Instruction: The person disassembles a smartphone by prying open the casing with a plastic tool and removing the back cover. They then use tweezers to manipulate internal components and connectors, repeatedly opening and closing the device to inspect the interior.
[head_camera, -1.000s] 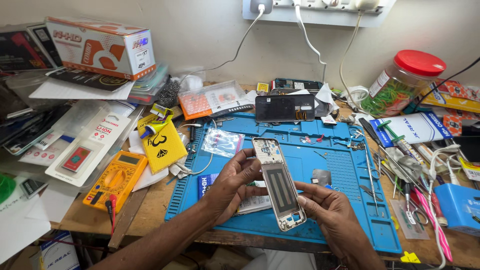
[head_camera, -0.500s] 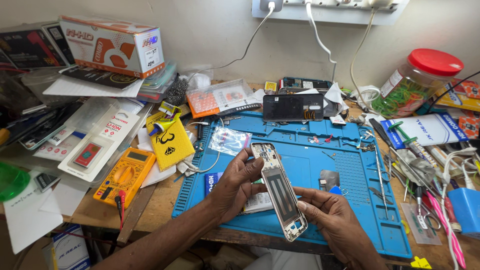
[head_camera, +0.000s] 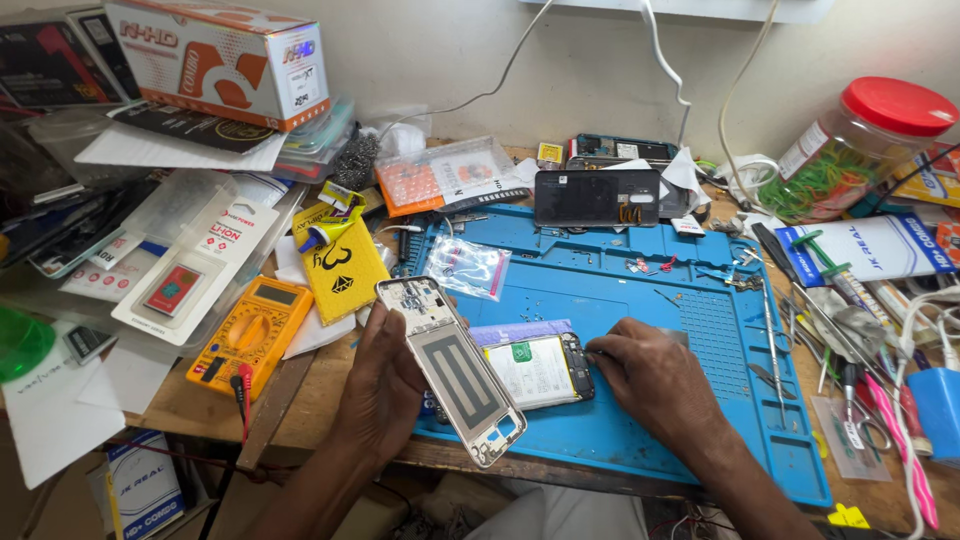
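Note:
My left hand (head_camera: 385, 385) holds an opened phone frame (head_camera: 450, 370) tilted up over the near left edge of the blue repair mat (head_camera: 640, 300), its inner side facing me. My right hand (head_camera: 650, 380) rests palm down on the mat, its fingertips touching the right end of a second opened phone (head_camera: 535, 370) with a white battery that lies flat just behind the held frame. A small clear bag (head_camera: 468, 266) lies on the mat beyond my left hand.
A dark phone back cover (head_camera: 597, 197) leans at the mat's far edge. A yellow multimeter (head_camera: 250, 335) sits left of the mat, and a red-lidded jar (head_camera: 850, 150) stands far right. Tweezers and screwdrivers (head_camera: 830, 330) crowd the right side. Boxes (head_camera: 220, 60) pile up at the back left.
My right hand has let go of the phone frame and dropped onto the mat beside the flat phone. My left hand alone now holds the frame. The camera has moved closer.

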